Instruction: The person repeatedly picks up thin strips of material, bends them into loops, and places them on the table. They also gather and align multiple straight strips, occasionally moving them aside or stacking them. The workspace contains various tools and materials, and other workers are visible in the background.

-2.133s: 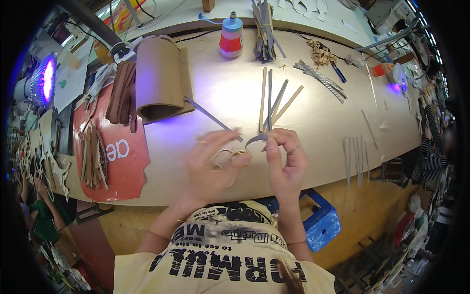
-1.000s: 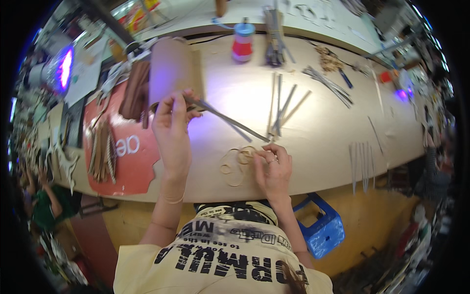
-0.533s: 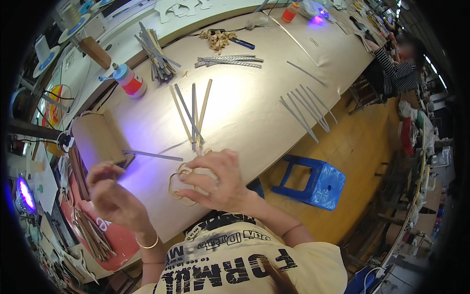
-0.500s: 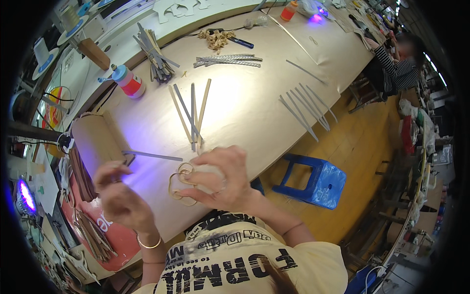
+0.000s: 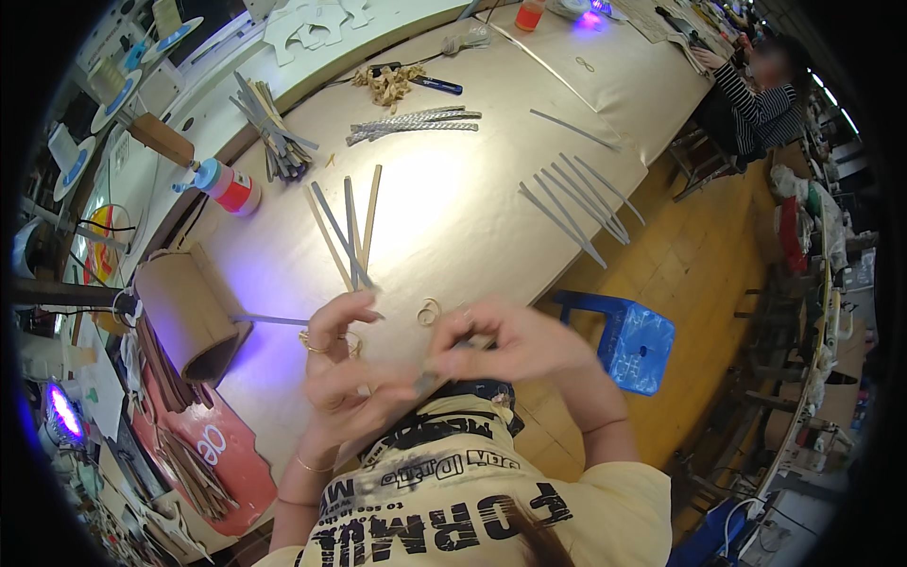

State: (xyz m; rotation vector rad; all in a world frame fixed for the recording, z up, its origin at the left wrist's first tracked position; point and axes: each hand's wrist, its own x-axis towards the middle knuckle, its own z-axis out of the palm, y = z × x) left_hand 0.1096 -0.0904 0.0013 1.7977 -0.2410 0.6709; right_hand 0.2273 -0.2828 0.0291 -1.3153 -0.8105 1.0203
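Meeting at 6 o'clock of thin pale rings [image 5: 422, 314], left hand [image 5: 351, 380], loosely curled, and right hand [image 5: 515, 342], nearly pinched, bracket a blurred greyish piece [image 5: 426, 385], hold and axis unresolvable; flat strips [image 5: 350, 213] fan at left's 12 o'clock, axes near 12–6.

The one view rides on my head, the left of two wide fisheyes set side by side, and faces down past my shirt [image 5: 444, 515], which is nearest. My left hand [image 5: 348, 380] and right hand [image 5: 520, 345] come near the middle, with the table [image 5: 453, 203] slanting away beyond them and the floor [image 5: 704, 250] lower, at the right.
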